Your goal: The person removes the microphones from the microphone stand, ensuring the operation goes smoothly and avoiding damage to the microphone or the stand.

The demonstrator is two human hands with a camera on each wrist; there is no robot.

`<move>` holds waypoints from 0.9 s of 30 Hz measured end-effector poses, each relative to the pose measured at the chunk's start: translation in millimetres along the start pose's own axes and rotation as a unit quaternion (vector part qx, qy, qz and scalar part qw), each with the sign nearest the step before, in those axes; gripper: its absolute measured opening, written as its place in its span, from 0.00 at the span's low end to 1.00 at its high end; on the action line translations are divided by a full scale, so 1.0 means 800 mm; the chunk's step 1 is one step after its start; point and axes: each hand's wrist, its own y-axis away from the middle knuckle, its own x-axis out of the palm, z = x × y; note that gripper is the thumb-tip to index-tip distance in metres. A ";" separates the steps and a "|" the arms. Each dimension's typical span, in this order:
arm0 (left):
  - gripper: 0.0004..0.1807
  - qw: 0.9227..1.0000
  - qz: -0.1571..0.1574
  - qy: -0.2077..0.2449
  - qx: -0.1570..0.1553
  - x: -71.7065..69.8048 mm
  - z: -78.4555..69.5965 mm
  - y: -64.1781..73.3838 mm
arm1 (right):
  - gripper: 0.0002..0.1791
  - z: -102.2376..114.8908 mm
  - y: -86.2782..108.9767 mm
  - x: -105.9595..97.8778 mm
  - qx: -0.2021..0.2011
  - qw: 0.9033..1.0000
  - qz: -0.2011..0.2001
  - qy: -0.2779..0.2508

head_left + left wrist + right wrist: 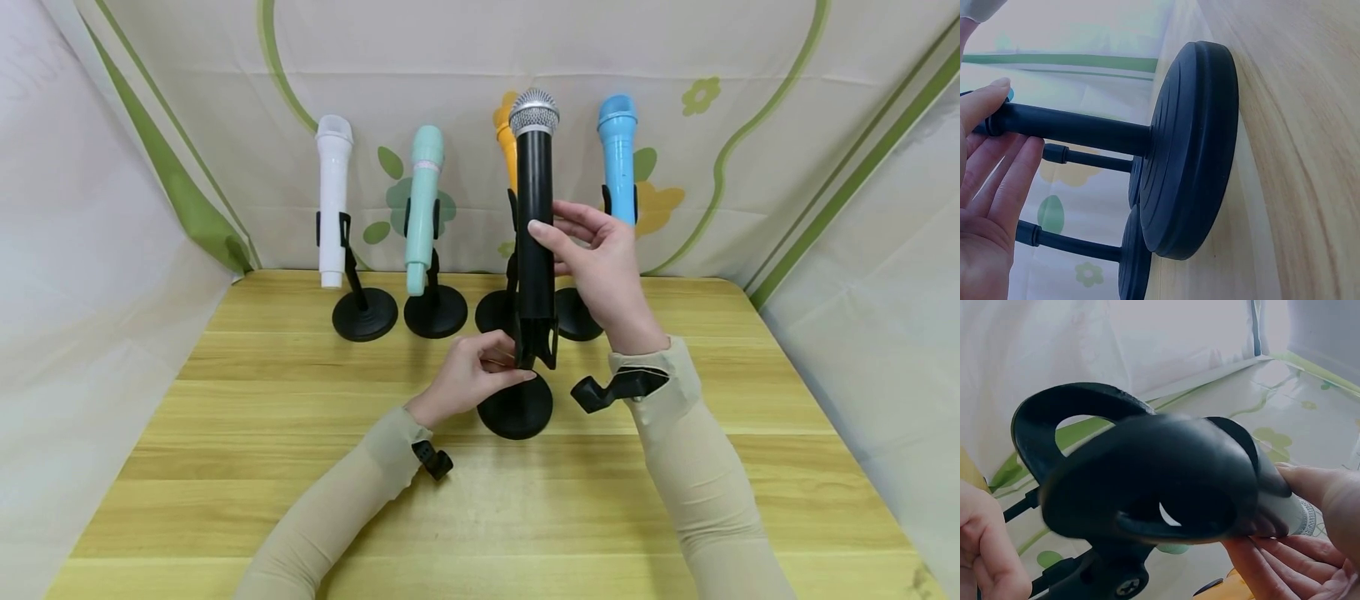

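Note:
A black microphone (535, 242) with a silver mesh head stands nearly upright in the head view. My right hand (606, 271) grips its handle between thumb and fingers. The lower end of the handle meets the black clip (1147, 469) of a desk stand, which looms large in the right wrist view. Below it, the stand's round base (516, 412) sits on the table. My left hand (474, 373) holds the upper part of the stand's post (1079, 128), thumb on one side and fingers on the other.
Behind stand several microphones on black stands: a white one (333, 200), a mint green one (424, 208), an orange one (506, 133) partly hidden by the black microphone, and a blue one (618, 158). A patterned curtain (450, 50) hangs behind the wooden table (225, 433).

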 end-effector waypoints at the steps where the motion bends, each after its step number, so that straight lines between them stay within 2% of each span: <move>1: 0.10 1.000 0.000 -0.001 -0.001 0.000 0.000 0.000 | 0.26 0.000 -0.001 0.000 0.000 1.000 -0.002 0.000; 10: 0.11 1.000 0.000 -0.013 -0.006 0.000 0.001 0.001 | 0.26 0.001 -0.010 -0.006 -0.006 1.000 -0.028 -0.008; 17: 0.12 1.000 0.004 -0.002 -0.002 0.002 0.037 -0.001 | 0.26 -0.003 -0.010 -0.012 -0.005 0.999 -0.032 -0.001; 27: 0.11 1.000 0.002 0.001 0.010 0.000 0.039 0.000 | 0.30 -0.007 -0.006 -0.022 0.007 0.999 -0.042 0.020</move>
